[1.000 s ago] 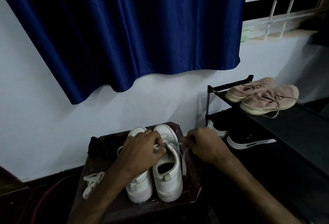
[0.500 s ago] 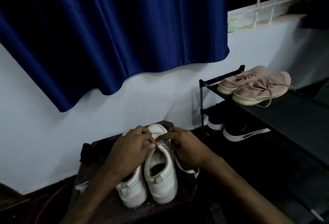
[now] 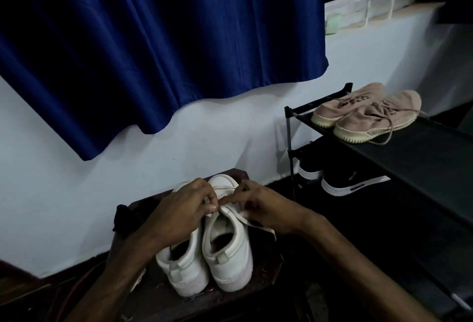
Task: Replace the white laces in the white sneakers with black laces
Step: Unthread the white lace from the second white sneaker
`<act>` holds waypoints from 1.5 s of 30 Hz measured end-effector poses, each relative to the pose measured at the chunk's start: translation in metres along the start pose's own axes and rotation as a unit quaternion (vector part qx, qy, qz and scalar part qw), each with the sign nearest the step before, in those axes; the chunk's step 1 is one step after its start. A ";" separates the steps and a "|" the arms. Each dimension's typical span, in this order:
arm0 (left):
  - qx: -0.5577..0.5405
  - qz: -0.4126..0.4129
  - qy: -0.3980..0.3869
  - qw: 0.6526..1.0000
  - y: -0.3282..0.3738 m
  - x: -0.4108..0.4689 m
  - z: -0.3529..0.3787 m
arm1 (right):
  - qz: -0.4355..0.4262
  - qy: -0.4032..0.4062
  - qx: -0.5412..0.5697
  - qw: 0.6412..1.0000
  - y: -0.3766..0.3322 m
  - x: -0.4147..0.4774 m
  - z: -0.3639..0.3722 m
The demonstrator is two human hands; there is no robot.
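Here, left hand and right hand each pinch the white lace on one sneaker; yanking could jam or fray it.

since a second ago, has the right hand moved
Yes. The right hand moved left, from beside the right white sneaker to over its upper, fingers pinching the white lace next to the left hand.

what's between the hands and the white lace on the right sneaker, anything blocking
Nothing visible does. The left hand and right hand both pinch at the white lace on the right sneaker, near its toe end; loose lace trails out under the right hand.
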State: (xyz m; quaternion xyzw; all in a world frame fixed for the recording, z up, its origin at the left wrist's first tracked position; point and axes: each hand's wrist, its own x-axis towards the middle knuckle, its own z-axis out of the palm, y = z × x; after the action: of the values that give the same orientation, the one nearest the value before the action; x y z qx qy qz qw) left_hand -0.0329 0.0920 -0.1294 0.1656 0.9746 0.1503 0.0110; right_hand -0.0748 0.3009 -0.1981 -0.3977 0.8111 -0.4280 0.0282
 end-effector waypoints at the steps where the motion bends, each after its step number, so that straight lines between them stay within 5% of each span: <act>1: 0.014 -0.002 0.010 1.000 0.001 0.000 0.002 | -0.001 -0.005 -0.002 1.000 0.001 0.000 0.000; 13: -0.055 -0.062 0.171 0.982 0.001 -0.005 0.041 | 0.027 -0.017 0.083 0.996 -0.007 -0.003 -0.003; 31: -0.357 -0.059 0.040 0.931 0.000 -0.002 0.021 | 0.030 -0.060 -0.005 0.998 -0.005 0.002 -0.002; 35: -0.272 -0.039 -0.042 0.961 -0.004 0.005 0.006 | 0.034 -0.052 -0.004 0.998 -0.005 0.003 0.001; 38: -0.070 0.025 -0.067 0.995 -0.002 0.012 -0.003 | 0.039 -0.055 -0.006 0.998 -0.007 0.003 0.000; 40: 0.039 0.056 -0.026 0.997 -0.007 0.014 -0.003 | 0.035 -0.053 -0.012 0.998 -0.007 0.003 -0.002; 45: 0.060 -0.029 0.119 0.991 -0.026 0.004 0.020 | 0.037 -0.031 -0.038 0.998 -0.007 0.002 -0.001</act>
State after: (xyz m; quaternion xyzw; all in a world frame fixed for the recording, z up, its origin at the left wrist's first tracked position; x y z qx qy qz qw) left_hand -0.0434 0.0758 -0.1558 0.1186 0.9805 0.1102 -0.1110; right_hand -0.0719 0.2975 -0.1918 -0.3813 0.8396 -0.3830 0.0543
